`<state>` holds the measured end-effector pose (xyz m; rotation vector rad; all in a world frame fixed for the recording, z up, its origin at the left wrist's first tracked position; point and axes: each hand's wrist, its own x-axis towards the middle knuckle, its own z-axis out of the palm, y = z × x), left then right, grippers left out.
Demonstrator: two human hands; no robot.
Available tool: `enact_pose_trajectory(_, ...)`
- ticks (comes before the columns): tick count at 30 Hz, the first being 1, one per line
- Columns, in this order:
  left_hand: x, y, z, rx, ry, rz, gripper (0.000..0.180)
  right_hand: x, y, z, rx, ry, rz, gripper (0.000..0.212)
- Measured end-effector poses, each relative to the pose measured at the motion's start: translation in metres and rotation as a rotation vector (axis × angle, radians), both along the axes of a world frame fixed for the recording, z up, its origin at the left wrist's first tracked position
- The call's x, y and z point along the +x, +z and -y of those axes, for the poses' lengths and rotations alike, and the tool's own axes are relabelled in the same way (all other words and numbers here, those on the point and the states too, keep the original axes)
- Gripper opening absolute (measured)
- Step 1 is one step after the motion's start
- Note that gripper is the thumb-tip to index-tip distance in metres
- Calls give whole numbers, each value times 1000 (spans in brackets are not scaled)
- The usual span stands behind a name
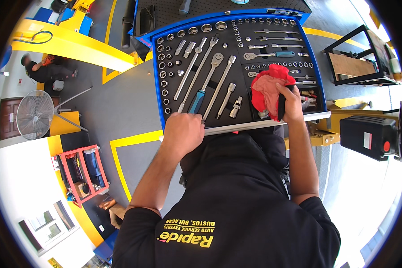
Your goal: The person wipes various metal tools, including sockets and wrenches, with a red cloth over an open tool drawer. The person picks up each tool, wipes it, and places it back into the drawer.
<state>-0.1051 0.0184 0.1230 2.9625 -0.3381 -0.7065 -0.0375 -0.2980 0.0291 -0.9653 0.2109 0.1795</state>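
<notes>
A blue tool drawer (315,58) stands pulled out in front of me, its black foam lined with sockets and wrenches. My left hand (183,134) is closed over the drawer's silver front edge (236,127), beside a ratchet with a blue-grey grip (196,102). Its fingertips are hidden. A crumpled red cloth (265,91) is in my right hand (291,103), above the drawer's front right part. The cloth covers some of the small tools there, and something black shows between it and my palm. A long extension bar (219,89) and a universal joint (236,107) lie between my hands.
Sockets (164,83) run along the drawer's left side. A smaller ratchet (268,55) lies at the right. Beyond are a yellow lift arm (76,44), a standing fan (35,115), a red cart (81,174) and a black metal frame (366,56). Another person (44,70) is at far left.
</notes>
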Motion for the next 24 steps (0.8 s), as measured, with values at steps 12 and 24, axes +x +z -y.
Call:
enact_pose_trajectory(12,64,-69,35,-537,-141,462,32,-1,-1,1,0,-3,17,31)
enact_pose_trajectory(24,91,-72,56,-296,-357,502,30,-1,8,3,32,22,32,37)
